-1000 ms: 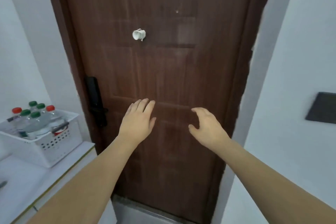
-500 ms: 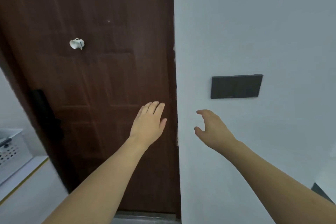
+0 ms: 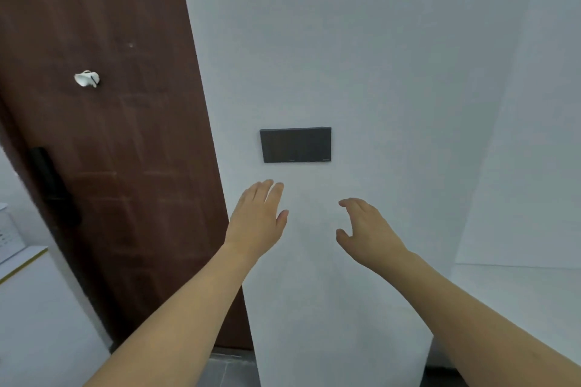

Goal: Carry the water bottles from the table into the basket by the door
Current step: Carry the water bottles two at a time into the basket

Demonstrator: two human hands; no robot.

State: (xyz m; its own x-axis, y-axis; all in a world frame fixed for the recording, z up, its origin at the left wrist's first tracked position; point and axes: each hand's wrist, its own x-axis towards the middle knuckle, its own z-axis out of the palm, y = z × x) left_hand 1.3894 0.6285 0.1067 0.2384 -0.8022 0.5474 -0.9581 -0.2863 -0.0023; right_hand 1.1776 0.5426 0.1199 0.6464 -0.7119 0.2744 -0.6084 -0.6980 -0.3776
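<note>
My left hand (image 3: 257,220) is held out in front of me with straight fingers and holds nothing. My right hand (image 3: 366,231) hangs beside it with loosely bent fingers, also empty. Both float in front of a white wall. Only a sliver of the white basket (image 3: 8,237) shows at the far left edge, standing on a white cabinet (image 3: 28,308). No water bottle is in view.
The brown door (image 3: 110,135) fills the left side, with a black lock handle (image 3: 52,185) and a small white hook (image 3: 87,78). A dark switch panel (image 3: 295,144) sits on the white wall (image 3: 361,41). A white surface (image 3: 518,298) lies at right.
The view has swung to the right: the door and basket slid left, the bottles left the frame, and the wall panel came to the centre. Both hands stayed empty in front of me.
</note>
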